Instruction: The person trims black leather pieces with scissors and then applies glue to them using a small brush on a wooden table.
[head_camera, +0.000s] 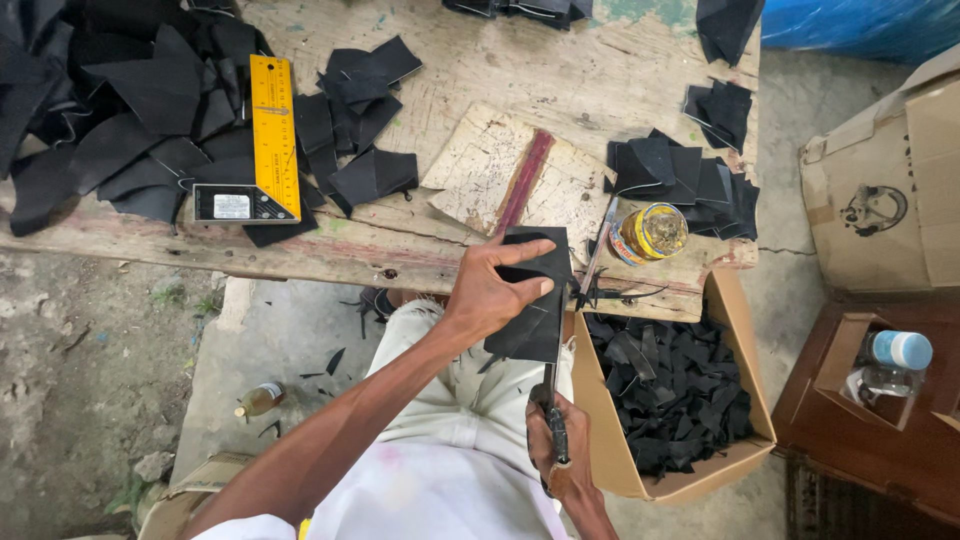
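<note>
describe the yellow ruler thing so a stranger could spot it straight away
Start at the worn wooden workbench and look to its left end, among the heaped black cut pieces. The yellow metal square with a black handle lies flat there, the only bright, straight-edged thing among them.

Your left hand (495, 290) presses a cut piece (535, 295) at the table's (450, 60) near edge; your right hand (560, 460) sits below it with scissors (550, 400). Right of both stands a box of scraps (670, 390). Beyond lie a board (480, 165) and tin (650, 232); far left, a square ruler (272, 140).

Worn wooden workbench (520, 70), concrete floor (90, 360)
</note>
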